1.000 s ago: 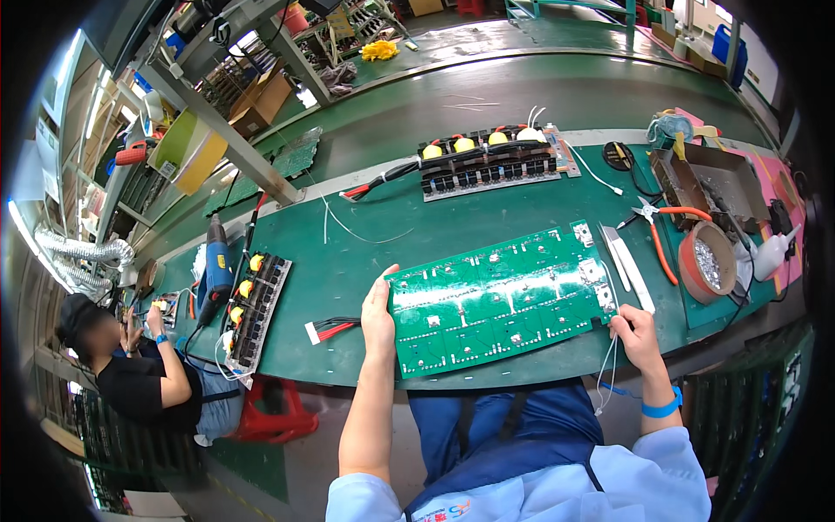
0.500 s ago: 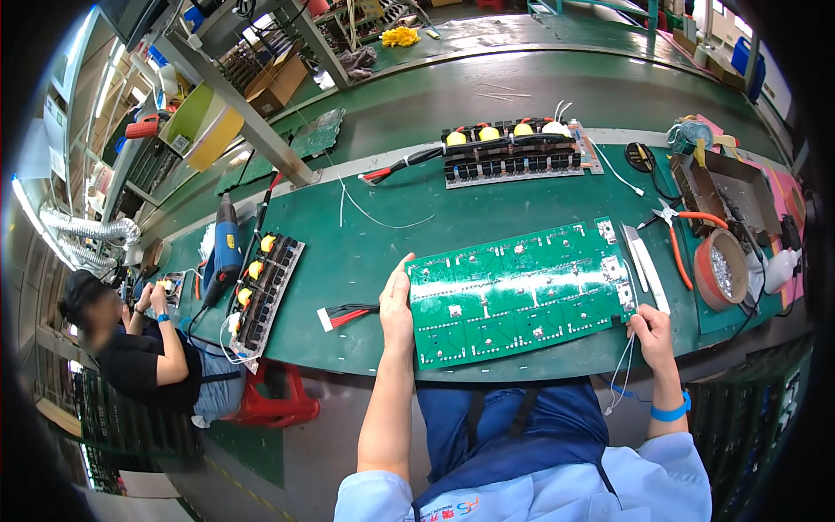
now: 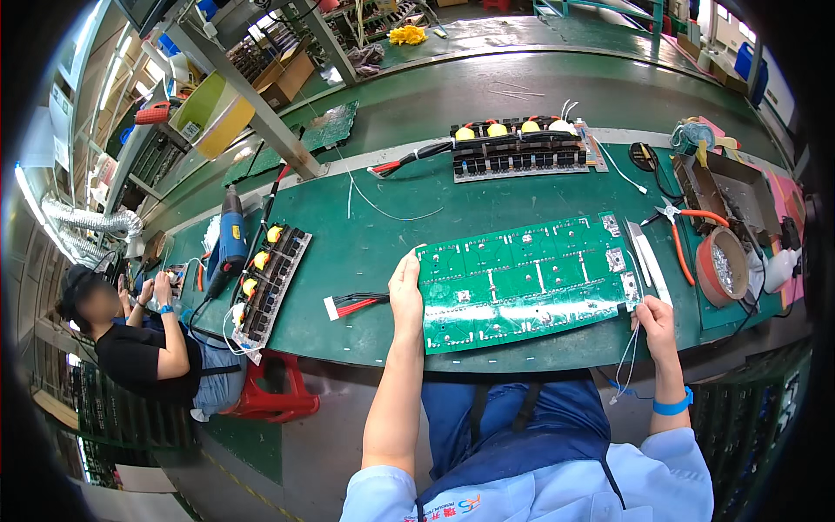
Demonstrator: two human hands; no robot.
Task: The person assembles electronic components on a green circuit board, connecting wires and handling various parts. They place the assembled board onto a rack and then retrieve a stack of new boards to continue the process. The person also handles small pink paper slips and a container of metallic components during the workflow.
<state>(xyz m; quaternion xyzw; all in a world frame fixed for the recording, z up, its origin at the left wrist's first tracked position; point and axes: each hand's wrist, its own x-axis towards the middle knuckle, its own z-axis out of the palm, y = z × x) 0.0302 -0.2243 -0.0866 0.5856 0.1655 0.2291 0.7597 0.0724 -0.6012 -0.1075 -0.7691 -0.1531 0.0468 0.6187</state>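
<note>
A large green circuit board (image 3: 522,278) is held above the near edge of the bench, its soldered face turned up and glossy. My left hand (image 3: 406,291) grips its left edge, with the fingertips hidden beneath. At the lower right corner, my right hand (image 3: 654,320) pinches the board beside a thin white cable (image 3: 624,361) that dangles below the bench edge. A bundle of black and red wires with a white connector (image 3: 332,308) sticks out to the left of the board. Behind the right hand lie white strips (image 3: 652,265).
Another board with black parts and yellow components (image 3: 522,152) lies at the back; a similar one (image 3: 271,287) is at the left by a blue heat gun (image 3: 231,235). Orange-handled cutters (image 3: 678,235), a red bowl (image 3: 709,274) and a tray (image 3: 731,187) are right. A co-worker (image 3: 143,348) sits left.
The board has tilted, so the bright reflection slid from its middle toward its near edge. Both hands keep their hold, and the whole view has shifted slightly.
</note>
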